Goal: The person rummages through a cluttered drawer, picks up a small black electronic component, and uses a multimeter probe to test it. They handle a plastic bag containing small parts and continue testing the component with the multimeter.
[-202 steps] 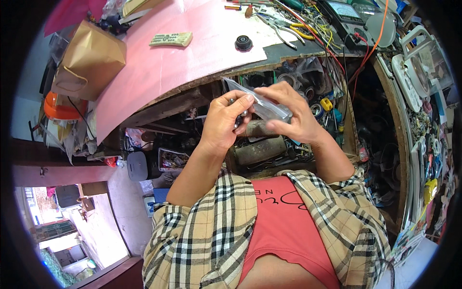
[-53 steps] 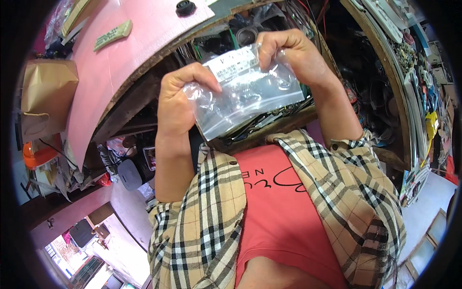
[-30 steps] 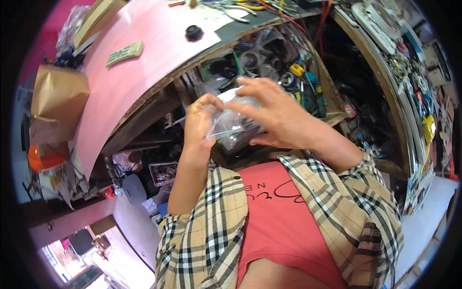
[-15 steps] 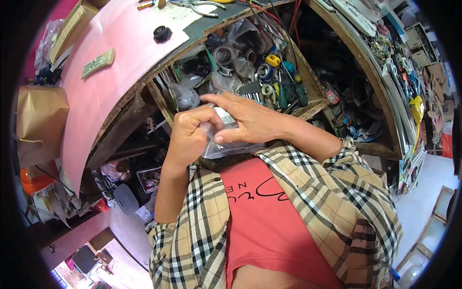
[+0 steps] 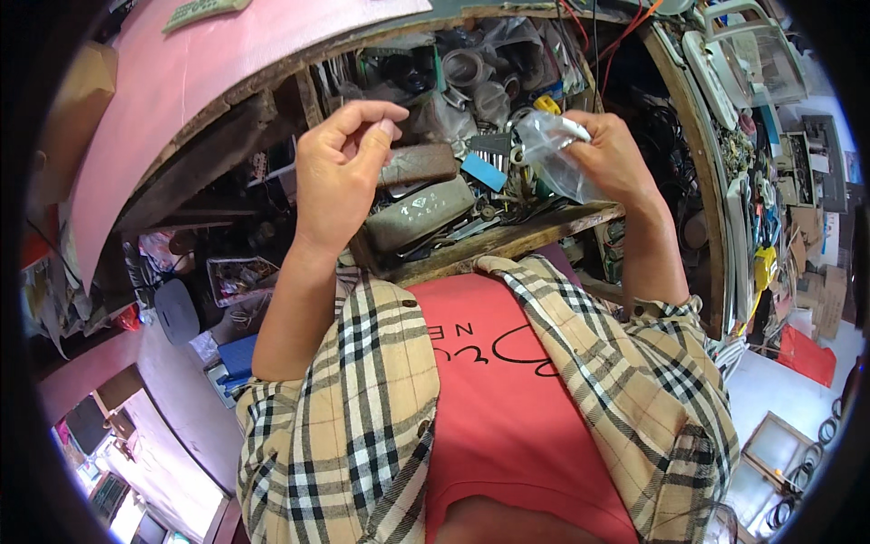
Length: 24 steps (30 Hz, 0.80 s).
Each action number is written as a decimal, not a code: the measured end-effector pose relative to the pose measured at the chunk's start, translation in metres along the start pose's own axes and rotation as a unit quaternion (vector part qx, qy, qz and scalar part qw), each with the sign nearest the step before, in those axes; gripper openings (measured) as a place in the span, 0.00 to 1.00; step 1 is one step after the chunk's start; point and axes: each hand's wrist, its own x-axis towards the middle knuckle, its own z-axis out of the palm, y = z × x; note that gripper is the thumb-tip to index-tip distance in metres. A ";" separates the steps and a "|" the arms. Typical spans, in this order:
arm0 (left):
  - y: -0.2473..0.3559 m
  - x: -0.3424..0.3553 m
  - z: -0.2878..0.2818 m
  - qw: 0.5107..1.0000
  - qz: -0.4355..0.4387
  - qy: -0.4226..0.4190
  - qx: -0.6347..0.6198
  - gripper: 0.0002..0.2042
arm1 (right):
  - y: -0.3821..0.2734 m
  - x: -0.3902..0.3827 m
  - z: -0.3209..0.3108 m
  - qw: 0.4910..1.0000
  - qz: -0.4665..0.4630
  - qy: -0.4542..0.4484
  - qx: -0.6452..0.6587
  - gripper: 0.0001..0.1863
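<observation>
My right hand (image 5: pixel 614 156) grips a clear plastic bag (image 5: pixel 560 163) near its top, with a white part at the fingers. The bag hangs over the right side of an open wooden drawer (image 5: pixel 517 238). To the left, my left hand (image 5: pixel 340 172) is raised with fingers loosely bent and the thumb near them; nothing shows between them. Below and beside it in the drawer lie a worn brown case (image 5: pixel 421 165) and a grey-green metal case (image 5: pixel 419 214). Between the hands are a blue card (image 5: pixel 484 170) and a black holder of small metal tools (image 5: pixel 490 145).
Behind the drawer's front, clear round containers (image 5: pixel 463 67) and plastic bags crowd the back. A pink-covered tabletop (image 5: pixel 227 41) curves along the upper left, with a remote control (image 5: pixel 204 11) on it. Stacked items and a yellow tool (image 5: pixel 766 269) line the right side.
My hands have parted: the right moved right with the plastic bag, the left rose and let go of it. The cases in the drawer have come into sight as my view shifted.
</observation>
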 end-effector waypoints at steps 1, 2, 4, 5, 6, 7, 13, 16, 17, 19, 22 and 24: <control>-0.003 -0.004 -0.001 1.000 -0.022 -0.001 -0.009 0.06 | 0.006 -0.001 0.001 1.000 0.015 -0.021 0.003 0.11; -0.006 -0.007 -0.005 0.999 -0.041 -0.015 0.005 0.07 | 0.015 0.002 0.005 0.998 0.020 -0.058 0.016 0.12; -0.012 -0.011 -0.006 0.999 -0.048 -0.017 0.000 0.07 | 0.023 0.005 0.014 0.987 0.085 -0.130 0.051 0.11; -0.014 -0.010 -0.007 0.998 -0.052 -0.021 -0.007 0.07 | 0.029 0.005 0.019 0.979 0.114 -0.159 0.051 0.11; -0.015 -0.010 -0.007 0.999 -0.045 -0.023 -0.001 0.07 | 0.028 0.004 0.026 0.973 0.135 -0.178 0.054 0.12; -0.015 -0.009 -0.007 0.999 -0.047 -0.025 0.000 0.07 | 0.037 0.005 0.034 0.967 0.129 -0.213 0.051 0.12; -0.017 -0.012 -0.013 0.997 -0.070 -0.011 0.007 0.08 | 0.032 0.008 0.033 0.962 0.115 -0.241 0.062 0.11; -0.020 -0.012 -0.015 0.998 -0.070 -0.011 0.000 0.08 | 0.043 0.004 0.022 0.946 0.153 -0.210 0.194 0.11; -0.020 -0.011 -0.015 0.998 -0.069 -0.011 0.001 0.08 | 0.045 0.003 0.020 0.927 0.175 -0.198 0.266 0.11; -0.022 -0.011 -0.015 0.997 -0.070 -0.014 0.000 0.08 | 0.041 0.001 0.016 0.913 0.189 -0.175 0.316 0.11; -0.022 -0.011 -0.015 0.997 -0.072 -0.016 -0.001 0.08 | 0.048 0.004 0.015 0.903 0.195 -0.181 0.338 0.11; -0.023 -0.011 -0.015 0.997 -0.072 -0.012 0.002 0.08 | 0.051 0.006 0.019 0.896 0.201 -0.205 0.338 0.11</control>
